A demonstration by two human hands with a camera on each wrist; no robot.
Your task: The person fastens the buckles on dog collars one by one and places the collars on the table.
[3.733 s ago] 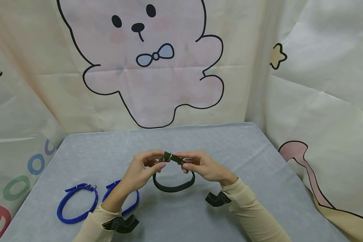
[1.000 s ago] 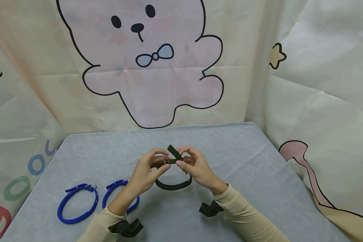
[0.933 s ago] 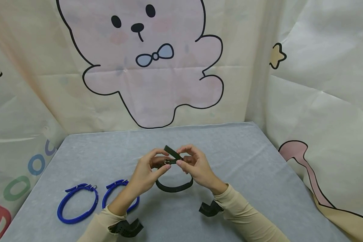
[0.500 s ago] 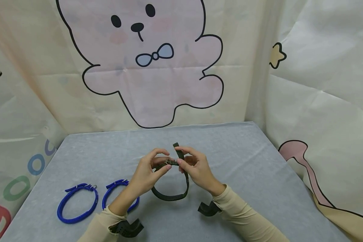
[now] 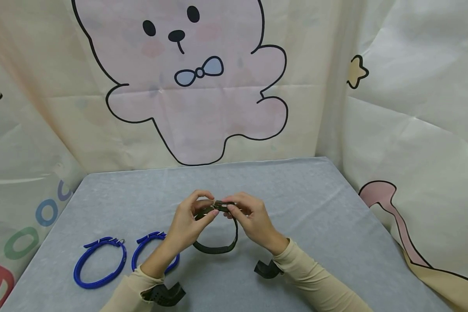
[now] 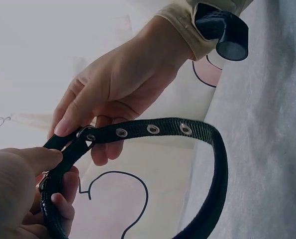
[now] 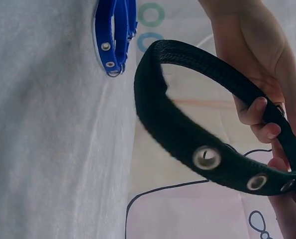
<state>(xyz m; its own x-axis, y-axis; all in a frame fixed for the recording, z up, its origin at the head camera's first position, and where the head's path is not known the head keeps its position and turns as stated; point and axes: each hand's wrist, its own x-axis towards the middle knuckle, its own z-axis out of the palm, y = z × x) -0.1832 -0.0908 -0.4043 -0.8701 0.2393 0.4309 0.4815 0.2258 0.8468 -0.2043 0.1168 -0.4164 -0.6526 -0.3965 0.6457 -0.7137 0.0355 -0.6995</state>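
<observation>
A dark green dog collar point(image 5: 216, 250) hangs as a loop from both hands above the table. My left hand point(image 5: 187, 219) pinches it by the buckle side, thumb in front and fingers behind. Thumb and fingers of my right hand point(image 5: 259, 221) grip the strap just to the right of the buckle. Metal eyelets point(image 6: 153, 129) run along the strap in the left wrist view, where the strap passes through a metal ring point(image 6: 85, 134) between the fingertips. The right wrist view shows the collar's wide loop point(image 7: 152, 94) close up; fingers partly cover the buckle.
Two blue collars lie on the grey cloth-covered table point(image 5: 296, 195): one blue collar point(image 5: 78, 264) at the left, another blue collar point(image 5: 134, 255) partly behind my left forearm. Black wrist devices sit on both sleeves. Printed curtains point(image 5: 238, 108) stand behind and at the sides.
The strap's free end, which stuck up between the hands, is now down in line with the buckle. My right hand has shifted slightly left, and the loop hangs a little further left.
</observation>
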